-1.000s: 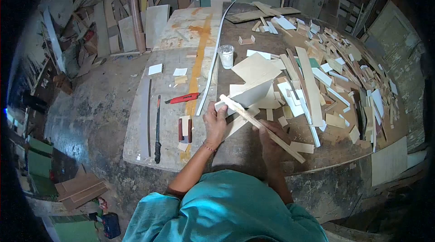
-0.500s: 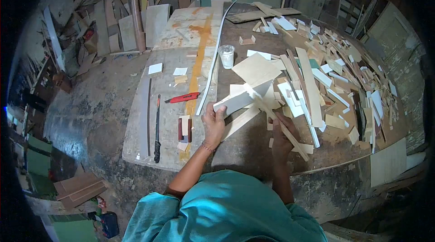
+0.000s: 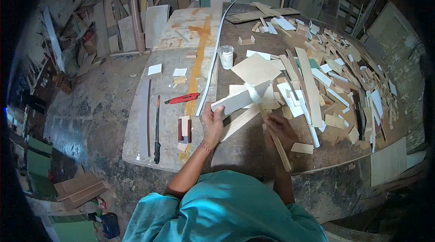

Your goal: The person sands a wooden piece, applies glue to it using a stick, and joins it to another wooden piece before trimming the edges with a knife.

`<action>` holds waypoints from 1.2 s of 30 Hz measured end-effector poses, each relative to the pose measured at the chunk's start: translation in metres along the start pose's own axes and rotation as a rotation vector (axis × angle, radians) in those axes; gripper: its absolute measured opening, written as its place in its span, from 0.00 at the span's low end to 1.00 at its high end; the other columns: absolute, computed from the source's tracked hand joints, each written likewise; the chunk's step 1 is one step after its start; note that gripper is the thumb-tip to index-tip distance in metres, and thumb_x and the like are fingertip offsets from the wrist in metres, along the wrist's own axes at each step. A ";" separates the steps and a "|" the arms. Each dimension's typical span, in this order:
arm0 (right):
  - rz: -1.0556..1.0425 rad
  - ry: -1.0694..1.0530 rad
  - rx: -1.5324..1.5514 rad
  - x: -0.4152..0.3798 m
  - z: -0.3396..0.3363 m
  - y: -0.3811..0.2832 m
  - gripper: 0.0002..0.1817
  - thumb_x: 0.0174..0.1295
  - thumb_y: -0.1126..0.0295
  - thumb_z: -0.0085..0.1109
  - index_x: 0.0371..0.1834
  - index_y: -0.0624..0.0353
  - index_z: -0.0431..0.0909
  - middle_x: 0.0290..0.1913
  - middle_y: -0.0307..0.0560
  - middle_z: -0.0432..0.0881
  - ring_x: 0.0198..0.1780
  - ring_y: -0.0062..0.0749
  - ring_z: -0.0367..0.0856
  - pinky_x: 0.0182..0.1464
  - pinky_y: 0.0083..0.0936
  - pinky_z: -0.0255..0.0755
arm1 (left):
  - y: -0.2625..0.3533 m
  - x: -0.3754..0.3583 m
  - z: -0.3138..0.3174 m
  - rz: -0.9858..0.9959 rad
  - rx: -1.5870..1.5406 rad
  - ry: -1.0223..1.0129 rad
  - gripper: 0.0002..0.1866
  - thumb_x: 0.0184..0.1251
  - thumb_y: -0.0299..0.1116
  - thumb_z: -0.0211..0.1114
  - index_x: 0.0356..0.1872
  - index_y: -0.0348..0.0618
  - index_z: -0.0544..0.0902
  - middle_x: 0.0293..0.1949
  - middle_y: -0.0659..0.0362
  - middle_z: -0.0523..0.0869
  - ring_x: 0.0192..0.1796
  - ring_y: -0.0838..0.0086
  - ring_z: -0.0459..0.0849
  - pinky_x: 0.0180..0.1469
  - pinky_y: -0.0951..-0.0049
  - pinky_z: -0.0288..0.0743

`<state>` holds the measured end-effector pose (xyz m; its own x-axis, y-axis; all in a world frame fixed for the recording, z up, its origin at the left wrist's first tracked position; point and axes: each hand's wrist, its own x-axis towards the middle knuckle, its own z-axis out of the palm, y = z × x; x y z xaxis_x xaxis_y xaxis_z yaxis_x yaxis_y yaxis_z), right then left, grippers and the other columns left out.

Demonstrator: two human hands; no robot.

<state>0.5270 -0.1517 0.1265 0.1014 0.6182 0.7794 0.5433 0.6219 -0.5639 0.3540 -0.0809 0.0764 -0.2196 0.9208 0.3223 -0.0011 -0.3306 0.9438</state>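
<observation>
Left hand grips a flat, pale-grey rectangular board, frame centre.
Right of it, the right hand holds a long wooden stick, white-coated tip against the board.

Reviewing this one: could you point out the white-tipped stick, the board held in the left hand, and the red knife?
White-tipped stick [image 3: 277,143]: head view, on the wooden shaft.
Board [image 3: 238,100]: head view, on its pale face.
Red knife [image 3: 185,98]: head view, on its handle.
</observation>
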 end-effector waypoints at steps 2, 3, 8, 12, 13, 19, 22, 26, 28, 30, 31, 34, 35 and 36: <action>0.004 -0.038 0.115 -0.001 0.005 -0.006 0.10 0.49 0.80 0.61 0.37 0.62 0.80 0.42 0.49 0.78 0.42 0.33 0.79 0.42 0.21 0.75 | -0.002 0.000 0.000 -0.006 0.002 -0.006 0.08 0.62 0.29 0.56 0.30 0.34 0.72 0.23 0.62 0.76 0.27 0.83 0.69 0.28 0.78 0.65; 0.007 -0.055 0.135 -0.002 0.007 -0.009 0.11 0.49 0.81 0.61 0.37 0.62 0.80 0.42 0.49 0.78 0.42 0.33 0.79 0.42 0.21 0.75 | -0.002 0.000 -0.001 -0.018 0.010 -0.010 0.08 0.62 0.29 0.56 0.30 0.34 0.72 0.23 0.61 0.76 0.27 0.83 0.69 0.29 0.77 0.66; 0.014 -0.079 0.181 -0.008 0.012 -0.005 0.13 0.47 0.83 0.61 0.38 0.61 0.80 0.42 0.52 0.77 0.42 0.34 0.79 0.42 0.21 0.76 | 0.002 0.001 -0.003 -0.032 0.006 -0.006 0.07 0.62 0.28 0.56 0.30 0.33 0.72 0.24 0.61 0.76 0.28 0.82 0.70 0.31 0.78 0.67; 0.163 -0.036 0.173 -0.012 0.010 0.007 0.13 0.47 0.83 0.62 0.37 0.59 0.81 0.41 0.52 0.78 0.42 0.36 0.78 0.43 0.22 0.76 | 0.007 0.003 -0.006 -0.050 0.014 -0.005 0.06 0.62 0.27 0.55 0.31 0.33 0.72 0.25 0.60 0.77 0.30 0.81 0.71 0.33 0.79 0.67; 0.132 -0.040 0.130 -0.010 0.008 0.006 0.12 0.47 0.83 0.62 0.36 0.58 0.81 0.40 0.51 0.78 0.41 0.36 0.79 0.42 0.22 0.75 | 0.006 0.004 -0.006 -0.061 0.013 -0.013 0.06 0.62 0.27 0.55 0.31 0.33 0.72 0.26 0.60 0.77 0.31 0.81 0.71 0.34 0.79 0.68; -0.116 -0.143 0.040 -0.004 0.013 -0.006 0.11 0.45 0.82 0.64 0.33 0.58 0.81 0.37 0.49 0.79 0.39 0.34 0.79 0.39 0.22 0.75 | 0.011 0.006 -0.001 -0.035 -0.055 0.012 0.06 0.62 0.27 0.55 0.34 0.32 0.72 0.29 0.59 0.78 0.33 0.81 0.72 0.36 0.79 0.68; -0.112 -0.172 0.004 0.000 0.012 -0.014 0.10 0.45 0.81 0.64 0.32 0.58 0.81 0.38 0.49 0.79 0.41 0.33 0.79 0.39 0.23 0.75 | 0.016 0.008 -0.004 -0.074 -0.050 -0.006 0.07 0.62 0.27 0.55 0.35 0.32 0.73 0.30 0.59 0.79 0.33 0.81 0.73 0.36 0.79 0.68; -0.053 -0.132 -0.001 -0.005 0.004 0.003 0.13 0.46 0.80 0.63 0.36 0.55 0.81 0.44 0.50 0.76 0.46 0.37 0.76 0.43 0.26 0.75 | 0.010 0.009 -0.011 -0.055 0.009 -0.005 0.06 0.62 0.27 0.55 0.35 0.33 0.73 0.31 0.59 0.79 0.34 0.82 0.73 0.37 0.80 0.68; -0.015 -0.121 -0.021 -0.004 -0.001 0.010 0.13 0.47 0.79 0.62 0.38 0.54 0.81 0.45 0.50 0.76 0.48 0.39 0.76 0.46 0.28 0.75 | 0.010 0.010 -0.015 -0.077 0.047 -0.029 0.05 0.63 0.26 0.55 0.36 0.35 0.73 0.33 0.59 0.80 0.36 0.82 0.75 0.38 0.80 0.69; 0.014 -0.096 -0.056 -0.001 -0.006 0.011 0.13 0.47 0.79 0.62 0.37 0.54 0.81 0.45 0.49 0.76 0.48 0.39 0.76 0.46 0.28 0.75 | 0.014 0.010 -0.015 -0.071 -0.004 -0.036 0.05 0.62 0.26 0.55 0.35 0.35 0.72 0.32 0.60 0.80 0.35 0.83 0.75 0.38 0.80 0.69; 0.029 -0.084 -0.073 -0.001 -0.008 0.013 0.13 0.47 0.79 0.62 0.37 0.54 0.81 0.45 0.49 0.76 0.47 0.40 0.76 0.46 0.28 0.75 | 0.015 0.010 -0.015 -0.069 -0.029 -0.039 0.05 0.62 0.26 0.55 0.35 0.35 0.72 0.32 0.60 0.80 0.35 0.83 0.74 0.37 0.80 0.68; 0.003 -0.036 -0.037 -0.001 -0.006 0.026 0.12 0.47 0.78 0.63 0.37 0.54 0.82 0.45 0.51 0.76 0.47 0.40 0.76 0.45 0.28 0.75 | 0.012 0.009 -0.016 -0.055 0.007 -0.039 0.05 0.62 0.26 0.55 0.36 0.36 0.72 0.31 0.61 0.79 0.35 0.83 0.74 0.38 0.81 0.68; -0.021 -0.048 -0.075 0.000 -0.007 0.026 0.12 0.47 0.78 0.63 0.37 0.54 0.82 0.45 0.52 0.76 0.46 0.40 0.76 0.45 0.28 0.75 | 0.011 0.009 -0.017 -0.064 0.010 -0.040 0.05 0.62 0.26 0.55 0.36 0.36 0.72 0.32 0.61 0.79 0.35 0.83 0.74 0.38 0.81 0.68; -0.008 -0.036 -0.080 0.001 -0.006 0.025 0.12 0.47 0.78 0.63 0.37 0.54 0.82 0.45 0.52 0.76 0.46 0.39 0.76 0.45 0.28 0.75 | 0.010 0.009 -0.017 -0.072 0.013 -0.040 0.05 0.62 0.26 0.55 0.36 0.36 0.72 0.32 0.61 0.79 0.35 0.83 0.74 0.38 0.81 0.68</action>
<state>0.5456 -0.1388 0.1148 0.0677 0.6312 0.7726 0.6091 0.5872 -0.5331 0.3350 -0.0793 0.0871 -0.1806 0.9497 0.2559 -0.0024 -0.2606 0.9654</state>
